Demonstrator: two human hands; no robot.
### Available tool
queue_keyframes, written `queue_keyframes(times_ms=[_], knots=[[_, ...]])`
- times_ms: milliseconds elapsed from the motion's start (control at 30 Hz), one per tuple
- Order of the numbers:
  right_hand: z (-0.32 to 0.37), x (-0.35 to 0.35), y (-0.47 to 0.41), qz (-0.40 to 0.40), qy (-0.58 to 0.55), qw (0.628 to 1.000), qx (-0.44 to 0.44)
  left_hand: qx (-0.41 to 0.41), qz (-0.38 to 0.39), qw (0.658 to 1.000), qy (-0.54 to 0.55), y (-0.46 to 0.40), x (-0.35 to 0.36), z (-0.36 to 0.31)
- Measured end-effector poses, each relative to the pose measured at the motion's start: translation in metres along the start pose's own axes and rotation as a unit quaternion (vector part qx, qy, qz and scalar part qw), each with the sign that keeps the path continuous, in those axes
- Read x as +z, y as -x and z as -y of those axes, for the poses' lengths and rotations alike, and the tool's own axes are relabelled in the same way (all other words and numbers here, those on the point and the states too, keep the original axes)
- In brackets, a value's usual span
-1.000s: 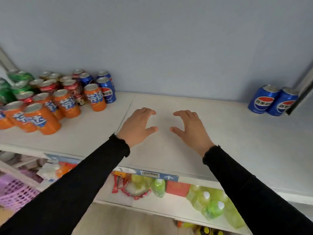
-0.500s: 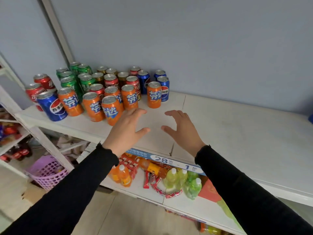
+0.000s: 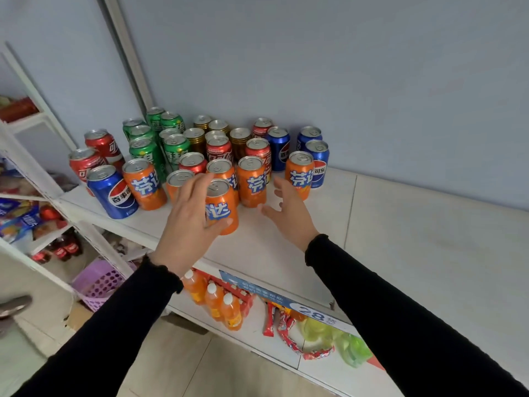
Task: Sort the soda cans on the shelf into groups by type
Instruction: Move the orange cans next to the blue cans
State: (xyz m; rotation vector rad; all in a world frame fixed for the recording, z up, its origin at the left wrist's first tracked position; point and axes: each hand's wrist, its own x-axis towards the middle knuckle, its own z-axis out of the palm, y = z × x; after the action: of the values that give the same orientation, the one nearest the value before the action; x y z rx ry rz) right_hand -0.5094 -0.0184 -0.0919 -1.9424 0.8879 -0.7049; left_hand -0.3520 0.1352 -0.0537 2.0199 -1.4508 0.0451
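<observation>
- Both hands have advanced from bare shelf to the cans: the left hand now cups the front orange aluminium soda can, fingers spread, not yet closed.
- Standing at the cluster's front edge on the white shelf, it likely handles rigid, smooth, slippery; grip mid-body.
- The right hand hovers open beside it.

Single head-worn wide-angle view, looking forward and down from close range onto the white shelf, cans upper left, lower shelves and floor beneath
</observation>
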Motion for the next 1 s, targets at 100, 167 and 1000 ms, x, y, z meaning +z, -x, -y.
queue_keyframes(times_ms=[100,167,1000], knots=[[0.003,0.012,-0.017,-0.011,-0.059,0.998,0.016,-0.006,0.022,1.000,0.019,-0.007,0.007,0.012],[0.004,0.018,-0.027,-0.006,-0.085,0.996,0.018,-0.006,0.030,0.999,0.033,-0.012,0.010,0.017],[-0.029,-0.079,0.091,-0.304,-0.041,0.943,0.132,0.178,0.172,0.940,0.237,-0.041,0.071,-0.060]])
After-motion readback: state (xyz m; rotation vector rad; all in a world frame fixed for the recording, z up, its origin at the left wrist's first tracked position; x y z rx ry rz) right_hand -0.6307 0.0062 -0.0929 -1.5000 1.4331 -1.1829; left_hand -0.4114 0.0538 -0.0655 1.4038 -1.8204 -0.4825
